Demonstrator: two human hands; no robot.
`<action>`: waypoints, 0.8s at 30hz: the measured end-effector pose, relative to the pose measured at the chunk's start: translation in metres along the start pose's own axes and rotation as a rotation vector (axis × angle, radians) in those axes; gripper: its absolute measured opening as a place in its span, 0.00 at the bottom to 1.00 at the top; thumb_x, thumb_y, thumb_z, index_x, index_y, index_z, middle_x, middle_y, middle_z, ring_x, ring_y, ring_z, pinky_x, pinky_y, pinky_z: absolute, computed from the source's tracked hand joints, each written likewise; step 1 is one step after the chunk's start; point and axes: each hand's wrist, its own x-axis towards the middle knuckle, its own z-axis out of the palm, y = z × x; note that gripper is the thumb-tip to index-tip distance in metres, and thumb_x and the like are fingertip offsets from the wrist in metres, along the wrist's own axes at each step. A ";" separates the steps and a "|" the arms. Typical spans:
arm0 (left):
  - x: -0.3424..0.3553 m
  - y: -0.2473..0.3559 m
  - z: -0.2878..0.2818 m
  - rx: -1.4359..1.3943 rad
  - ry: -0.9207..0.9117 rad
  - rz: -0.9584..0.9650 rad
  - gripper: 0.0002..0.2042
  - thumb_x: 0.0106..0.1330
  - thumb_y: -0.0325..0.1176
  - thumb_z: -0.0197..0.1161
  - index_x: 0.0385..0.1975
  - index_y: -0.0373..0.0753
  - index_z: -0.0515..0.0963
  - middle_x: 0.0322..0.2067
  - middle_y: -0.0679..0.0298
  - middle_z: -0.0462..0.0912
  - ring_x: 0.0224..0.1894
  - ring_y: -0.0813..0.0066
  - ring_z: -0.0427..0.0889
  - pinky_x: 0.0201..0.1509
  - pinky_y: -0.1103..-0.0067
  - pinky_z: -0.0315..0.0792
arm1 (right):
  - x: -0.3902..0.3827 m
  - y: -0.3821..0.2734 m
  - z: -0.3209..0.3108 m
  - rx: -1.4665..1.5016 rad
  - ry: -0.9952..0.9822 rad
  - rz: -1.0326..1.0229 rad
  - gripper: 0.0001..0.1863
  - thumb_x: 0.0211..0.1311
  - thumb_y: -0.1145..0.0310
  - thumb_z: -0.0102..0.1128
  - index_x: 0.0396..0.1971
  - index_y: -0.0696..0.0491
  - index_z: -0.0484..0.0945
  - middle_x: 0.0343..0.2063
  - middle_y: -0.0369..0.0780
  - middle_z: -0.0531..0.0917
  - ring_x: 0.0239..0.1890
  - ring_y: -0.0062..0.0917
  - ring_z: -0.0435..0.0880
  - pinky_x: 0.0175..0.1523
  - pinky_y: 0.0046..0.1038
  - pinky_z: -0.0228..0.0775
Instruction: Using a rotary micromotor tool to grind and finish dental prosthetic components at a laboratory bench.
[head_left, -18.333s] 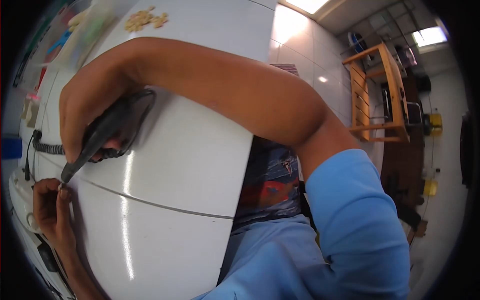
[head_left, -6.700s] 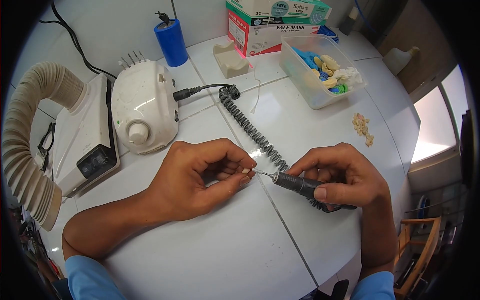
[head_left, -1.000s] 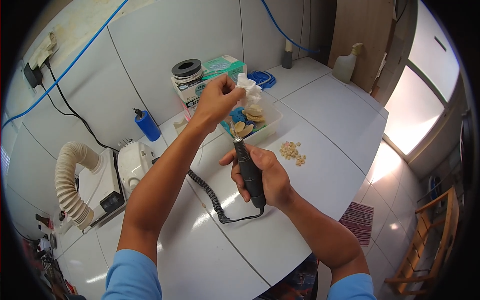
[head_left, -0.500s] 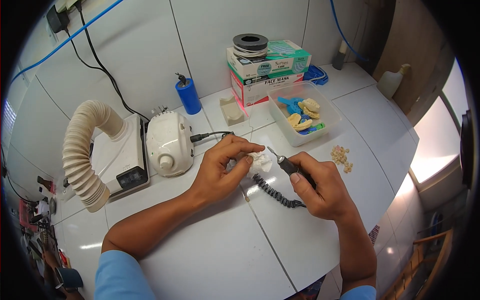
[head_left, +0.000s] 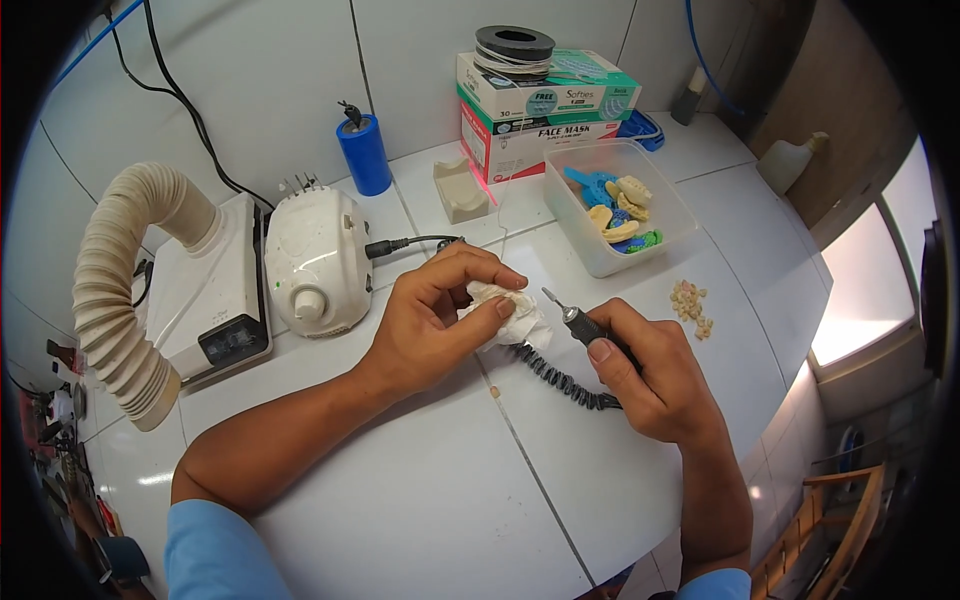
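Fingers curled and thumb pressed in, my left hand (head_left: 430,320) grips a crumpled white tissue (head_left: 527,322). Anything small between the fingertips is too hidden to make out. My right hand (head_left: 655,385) is wrapped round a dark rotary handpiece (head_left: 590,328), pen-like, with the thumb along its side. Its thin metal bur (head_left: 551,296) points up and left, a short gap from the tissue and the left fingertips. A black coiled cord (head_left: 560,380) runs beneath the hands. Left of them stands a white control box (head_left: 318,265) with a knob and a plugged-in cable.
A ribbed beige hose (head_left: 120,240) arches from a white extractor unit at left. Behind are a blue cylinder (head_left: 363,158), a small beige holder (head_left: 461,195) and stacked mask boxes (head_left: 540,135) under a wire spool. At right, a clear tub (head_left: 610,255) holds dental moulds beside small tooth-like pieces (head_left: 690,305).
The view has shifted, so the bench things sit higher in the picture. More of the tissue shows beside my left fingers. Both hands keep their grips, with the bur still apart from the tissue.
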 end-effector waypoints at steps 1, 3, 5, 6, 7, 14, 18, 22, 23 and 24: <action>0.001 0.002 -0.001 0.055 -0.016 -0.004 0.16 0.74 0.19 0.66 0.58 0.35 0.75 0.50 0.57 0.83 0.58 0.73 0.84 0.65 0.72 0.80 | 0.000 0.001 0.000 0.001 -0.003 -0.016 0.10 0.79 0.65 0.58 0.42 0.57 0.79 0.19 0.44 0.81 0.20 0.38 0.82 0.31 0.38 0.71; 0.001 0.004 0.005 -0.092 0.020 -0.067 0.17 0.74 0.21 0.67 0.60 0.35 0.73 0.49 0.57 0.84 0.58 0.73 0.85 0.63 0.72 0.81 | -0.001 0.003 0.000 -0.013 -0.012 -0.022 0.10 0.78 0.65 0.58 0.42 0.57 0.79 0.19 0.45 0.81 0.20 0.39 0.81 0.31 0.38 0.70; 0.001 0.002 0.007 -0.239 0.059 -0.131 0.19 0.75 0.22 0.68 0.62 0.36 0.71 0.49 0.57 0.84 0.58 0.72 0.86 0.62 0.72 0.82 | -0.001 0.004 0.000 -0.028 -0.024 -0.029 0.10 0.78 0.65 0.59 0.42 0.57 0.79 0.19 0.45 0.81 0.21 0.40 0.81 0.31 0.39 0.70; 0.001 -0.001 0.006 -0.279 0.042 -0.135 0.21 0.75 0.23 0.69 0.64 0.37 0.69 0.50 0.56 0.85 0.58 0.73 0.86 0.62 0.73 0.83 | -0.001 0.004 0.001 -0.029 -0.027 -0.018 0.10 0.78 0.64 0.59 0.42 0.56 0.80 0.19 0.46 0.81 0.21 0.41 0.81 0.32 0.39 0.70; 0.001 -0.004 0.005 -0.320 0.025 -0.137 0.23 0.76 0.25 0.70 0.65 0.38 0.68 0.52 0.55 0.86 0.58 0.73 0.87 0.61 0.74 0.83 | -0.001 0.003 0.001 -0.032 -0.030 -0.007 0.10 0.77 0.64 0.60 0.41 0.56 0.80 0.19 0.46 0.81 0.21 0.42 0.81 0.32 0.39 0.70; 0.000 0.006 0.009 -0.152 -0.034 -0.143 0.10 0.76 0.23 0.67 0.54 0.33 0.78 0.60 0.51 0.86 0.63 0.70 0.85 0.72 0.68 0.78 | 0.000 0.006 0.002 -0.040 -0.042 0.009 0.10 0.77 0.64 0.59 0.41 0.56 0.80 0.19 0.46 0.82 0.21 0.42 0.81 0.32 0.39 0.71; 0.001 0.002 0.006 -0.142 -0.045 -0.123 0.10 0.75 0.22 0.66 0.54 0.33 0.79 0.59 0.52 0.87 0.63 0.71 0.85 0.72 0.68 0.77 | 0.000 0.004 0.002 -0.066 -0.043 0.007 0.10 0.78 0.64 0.59 0.40 0.56 0.80 0.20 0.46 0.82 0.21 0.42 0.82 0.32 0.39 0.71; 0.000 0.002 0.003 -0.101 -0.052 -0.146 0.10 0.75 0.21 0.67 0.53 0.33 0.79 0.56 0.53 0.88 0.61 0.71 0.86 0.71 0.68 0.78 | 0.001 0.003 0.003 -0.033 -0.059 0.023 0.10 0.79 0.64 0.57 0.40 0.56 0.80 0.19 0.46 0.82 0.21 0.42 0.82 0.32 0.40 0.71; 0.000 0.002 0.003 -0.088 -0.059 -0.137 0.10 0.74 0.21 0.67 0.53 0.33 0.79 0.55 0.53 0.89 0.61 0.71 0.86 0.70 0.69 0.79 | 0.001 0.003 0.003 -0.033 -0.061 0.022 0.10 0.79 0.64 0.57 0.40 0.56 0.80 0.19 0.46 0.82 0.21 0.42 0.82 0.32 0.40 0.71; 0.000 0.002 0.003 -0.088 -0.057 -0.138 0.10 0.74 0.21 0.67 0.53 0.33 0.79 0.55 0.53 0.89 0.61 0.71 0.86 0.70 0.69 0.79 | 0.001 0.003 0.003 -0.045 -0.062 0.015 0.10 0.79 0.65 0.56 0.40 0.56 0.80 0.19 0.46 0.82 0.21 0.42 0.82 0.32 0.40 0.71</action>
